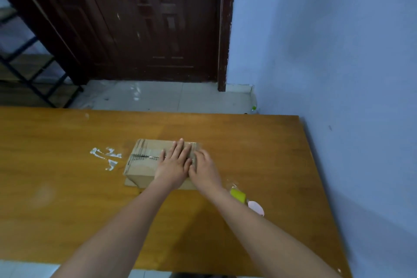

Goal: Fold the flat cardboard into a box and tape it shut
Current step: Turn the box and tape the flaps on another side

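While both palms are lying flat on the top of the cardboard box (144, 166), the fingers are staying straight, so neither hand is gripping anything. The left hand (174, 162) is pressing across the middle of the top, fingers spread toward the far edge; the right hand (204, 168) is resting just beside it, touching it, over the box's right end. Clear tape (144, 156) is showing along the centre seam to the left of the hands, with a dark gap visible in the seam there. The box is sitting on the wooden table (67, 187), roughly mid-table, with a flat piece of cardboard under its near edge.

Judging from this, the tape is being smoothed down. If pressure is uneven, the flaps could be sinking inward and the strip wrinkling or lifting at that gap. Near the right forearm, a yellow object (238, 195) and a pink one (256, 207) are lying on the table; I cannot tell what they are. White scraps (106, 156) are sitting left of the box.
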`<state>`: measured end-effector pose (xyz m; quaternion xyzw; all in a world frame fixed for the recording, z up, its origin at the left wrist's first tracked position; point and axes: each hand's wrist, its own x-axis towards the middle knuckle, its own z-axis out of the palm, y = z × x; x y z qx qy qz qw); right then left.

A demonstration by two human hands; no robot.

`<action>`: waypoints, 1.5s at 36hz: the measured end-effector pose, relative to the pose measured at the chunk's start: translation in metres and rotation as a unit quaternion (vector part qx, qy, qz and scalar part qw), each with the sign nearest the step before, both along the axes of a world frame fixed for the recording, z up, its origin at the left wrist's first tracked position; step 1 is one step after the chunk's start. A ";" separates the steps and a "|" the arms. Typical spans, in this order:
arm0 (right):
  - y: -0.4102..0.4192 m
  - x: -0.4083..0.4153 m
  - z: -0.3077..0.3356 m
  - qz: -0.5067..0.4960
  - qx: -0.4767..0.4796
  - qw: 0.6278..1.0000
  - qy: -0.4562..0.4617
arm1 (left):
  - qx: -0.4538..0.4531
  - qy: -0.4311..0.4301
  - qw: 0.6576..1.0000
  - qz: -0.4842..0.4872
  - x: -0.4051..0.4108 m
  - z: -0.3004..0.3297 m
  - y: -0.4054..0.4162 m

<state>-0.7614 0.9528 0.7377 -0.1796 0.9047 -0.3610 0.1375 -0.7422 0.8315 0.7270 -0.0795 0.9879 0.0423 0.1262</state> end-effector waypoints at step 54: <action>-0.032 0.001 0.003 -0.122 0.132 0.982 -0.053 | 0.048 0.053 0.995 -0.068 -0.002 0.001 -0.030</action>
